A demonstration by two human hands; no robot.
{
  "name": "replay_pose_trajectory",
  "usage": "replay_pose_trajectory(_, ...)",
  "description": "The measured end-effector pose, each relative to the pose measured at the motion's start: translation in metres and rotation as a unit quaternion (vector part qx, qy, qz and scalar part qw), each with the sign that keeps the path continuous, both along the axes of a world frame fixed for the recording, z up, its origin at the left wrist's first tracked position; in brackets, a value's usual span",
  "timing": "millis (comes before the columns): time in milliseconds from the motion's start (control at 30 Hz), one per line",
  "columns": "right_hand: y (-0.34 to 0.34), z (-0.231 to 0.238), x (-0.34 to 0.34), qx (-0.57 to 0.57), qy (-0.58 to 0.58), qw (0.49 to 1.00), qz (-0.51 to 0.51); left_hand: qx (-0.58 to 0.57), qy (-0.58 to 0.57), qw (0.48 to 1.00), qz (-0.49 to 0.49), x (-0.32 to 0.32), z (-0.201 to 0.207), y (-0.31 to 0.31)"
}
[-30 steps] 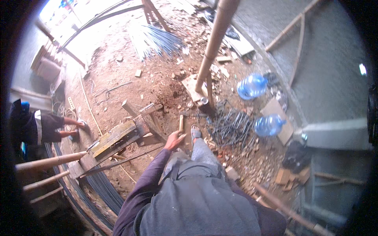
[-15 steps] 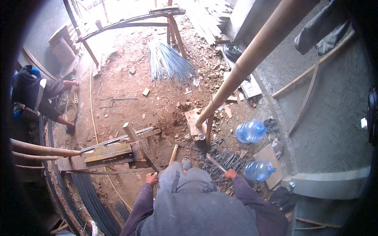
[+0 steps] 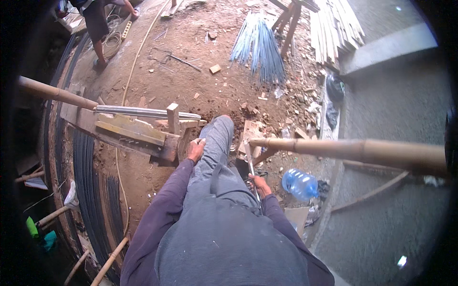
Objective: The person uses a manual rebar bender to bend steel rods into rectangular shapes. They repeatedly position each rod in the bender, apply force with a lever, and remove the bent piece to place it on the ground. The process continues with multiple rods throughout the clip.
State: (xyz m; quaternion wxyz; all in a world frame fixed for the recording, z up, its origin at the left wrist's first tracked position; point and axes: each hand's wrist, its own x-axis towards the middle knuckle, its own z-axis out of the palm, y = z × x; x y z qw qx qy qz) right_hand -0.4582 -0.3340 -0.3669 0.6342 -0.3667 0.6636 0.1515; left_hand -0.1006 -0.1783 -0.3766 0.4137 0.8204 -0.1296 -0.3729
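Observation:
My left hand (image 3: 196, 149) is beside my grey-trousered leg (image 3: 214, 143), near the right end of a wooden bench (image 3: 76, 117). Its fingers are curled; what they hold, if anything, is too small to make out. In my right hand (image 3: 260, 185) is a long, narrow, pale metal tool (image 3: 250, 159), its far end pointing away from me beside a bamboo pole. The tool's exact kind does not show. On the bench lie several thin metal rods (image 3: 148, 111) and a yellowish wooden block (image 3: 129, 128), with an upright wooden post (image 3: 173, 118) at its right end.
A thick bamboo pole (image 3: 353, 151) crosses at right, above a blue water jug (image 3: 299, 185). Bundled rods lie on the dirt ahead (image 3: 260, 47) and at left (image 3: 86, 167). A cable (image 3: 131, 66) runs along the ground. Another person (image 3: 97, 28) stands far left.
The view has swung, so bench and jug appear shifted. My leg now reaches further forward beside the bench. My right hand, still gripping the metal tool, has come nearer my body.

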Motion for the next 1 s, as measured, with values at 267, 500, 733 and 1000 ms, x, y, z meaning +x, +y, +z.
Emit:
replay_pose_trajectory(267,-0.191,-0.015,0.166,0.028,-0.015,0.999,0.008,0.145,-0.016,0.988,-0.047,0.082,-0.054,-0.138)
replay_pose_trajectory(500,-0.375,-0.031,0.323,0.116,-0.074,0.982,-0.126,0.168,0.145,0.965,0.138,0.266,-0.06,-0.229)
replay_pose_trajectory(733,-0.454,-0.022,0.426,0.079,-0.123,0.948,-0.282,0.151,-0.043,0.984,-0.081,0.44,-0.032,-0.38)
replay_pose_trajectory(1000,-0.483,-0.102,0.462,-0.005,-0.102,0.958,-0.269,0.261,-0.079,0.921,-0.277,0.477,-0.134,-0.571)
